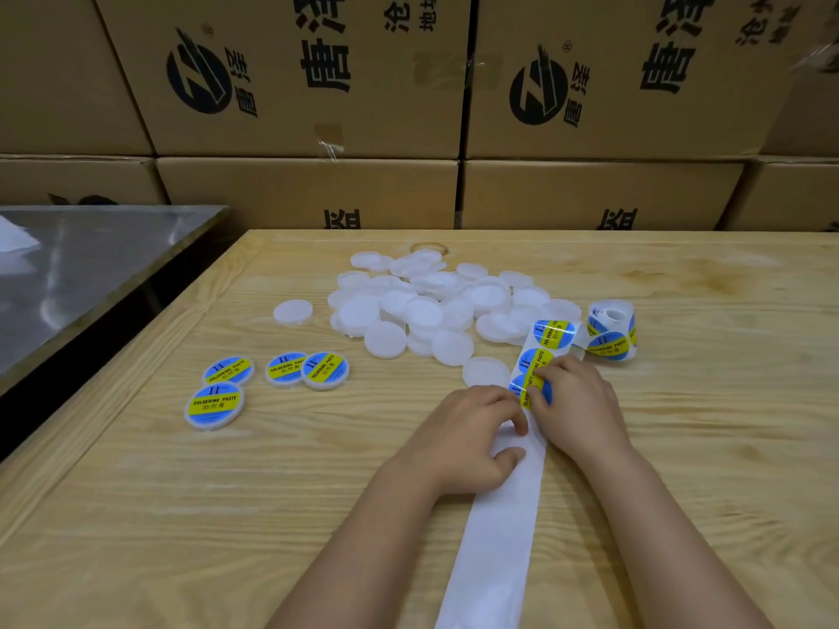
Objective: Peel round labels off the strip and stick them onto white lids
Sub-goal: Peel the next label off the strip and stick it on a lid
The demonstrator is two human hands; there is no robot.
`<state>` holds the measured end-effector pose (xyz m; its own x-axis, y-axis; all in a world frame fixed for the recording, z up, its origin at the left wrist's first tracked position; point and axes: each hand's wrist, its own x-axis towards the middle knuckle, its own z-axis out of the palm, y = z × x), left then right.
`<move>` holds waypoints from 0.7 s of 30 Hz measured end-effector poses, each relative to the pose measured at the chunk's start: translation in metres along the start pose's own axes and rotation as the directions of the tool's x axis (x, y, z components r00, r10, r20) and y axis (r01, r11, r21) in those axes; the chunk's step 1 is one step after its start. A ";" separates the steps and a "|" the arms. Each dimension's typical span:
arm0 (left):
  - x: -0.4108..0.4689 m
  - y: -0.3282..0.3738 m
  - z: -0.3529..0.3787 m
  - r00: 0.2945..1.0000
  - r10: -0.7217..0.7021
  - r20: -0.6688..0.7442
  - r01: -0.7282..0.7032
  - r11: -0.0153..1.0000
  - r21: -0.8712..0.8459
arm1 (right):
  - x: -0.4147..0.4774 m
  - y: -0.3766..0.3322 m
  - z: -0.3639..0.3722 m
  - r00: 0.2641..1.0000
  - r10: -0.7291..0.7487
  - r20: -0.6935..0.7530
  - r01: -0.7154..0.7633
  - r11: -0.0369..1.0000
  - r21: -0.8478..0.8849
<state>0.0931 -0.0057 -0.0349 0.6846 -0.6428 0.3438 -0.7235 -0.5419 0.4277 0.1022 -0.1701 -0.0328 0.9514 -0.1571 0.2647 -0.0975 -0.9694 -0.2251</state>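
A white backing strip (495,537) runs from the near edge up to a roll of blue-and-yellow round labels (610,331). My left hand (467,442) holds the strip down, thumb and fingers curled on the paper. My right hand (576,410) pinches the nearest round label (529,392) at its edge on the strip. A heap of plain white lids (426,306) lies behind, with one lid (486,370) just beyond my hands. Several labelled lids (214,405) sit to the left.
The wooden table (181,515) carries everything. A single white lid (293,311) lies apart, left of the heap. A metal table (91,274) stands at the left across a gap. Stacked cardboard boxes (308,84) wall off the back.
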 end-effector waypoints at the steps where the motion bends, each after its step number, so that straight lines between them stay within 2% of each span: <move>1: 0.000 -0.001 0.000 1.000 0.001 -0.003 -0.001 1.000 0.002 | 0.000 -0.001 -0.001 1.000 0.008 0.004 -0.008 1.000 0.012; 7: 0.000 -0.002 0.002 1.000 -0.010 -0.004 0.010 1.000 -0.004 | -0.001 -0.005 -0.008 0.999 0.042 -0.032 -0.039 0.994 0.102; 13: 0.001 -0.001 0.002 1.000 -0.017 -0.005 0.017 1.000 -0.016 | 0.001 -0.004 -0.008 0.993 -0.004 -0.114 -0.001 0.999 -0.043; 16: 0.001 -0.001 0.002 1.000 -0.015 -0.006 0.015 1.000 -0.016 | 0.000 -0.007 -0.007 0.998 0.025 -0.060 -0.031 0.995 -0.092; 21: 0.002 -0.002 0.001 1.000 -0.019 -0.006 0.019 0.998 -0.054 | -0.001 -0.009 -0.009 0.990 0.130 -0.052 -0.121 0.982 0.143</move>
<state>0.0959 -0.0064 -0.0363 0.6988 -0.6290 0.3407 -0.7048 -0.5239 0.4784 0.0992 -0.1631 -0.0229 0.9143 -0.2913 0.2815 -0.1695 -0.9062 -0.3873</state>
